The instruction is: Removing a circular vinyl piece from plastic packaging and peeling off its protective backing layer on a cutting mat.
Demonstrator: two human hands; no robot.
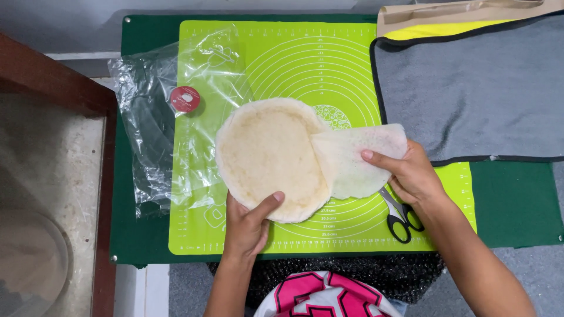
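A stack of round pale flatbreads (267, 155) lies on a lime-green baking mat (329, 64). My left hand (249, 223) grips the stack's near edge, thumb on top. My right hand (411, 173) pinches one thin flatbread sheet (355, 158) and peels it off to the right, so it hangs folded over the stack's right edge.
Black-handled scissors (399, 217) lie on the mat under my right wrist. A crumpled clear plastic bag (153, 123) with a round red sticker (185, 98) sits at the left. A grey cloth (476, 88) covers the upper right. A dark wooden table edge (106, 176) stands at the left.
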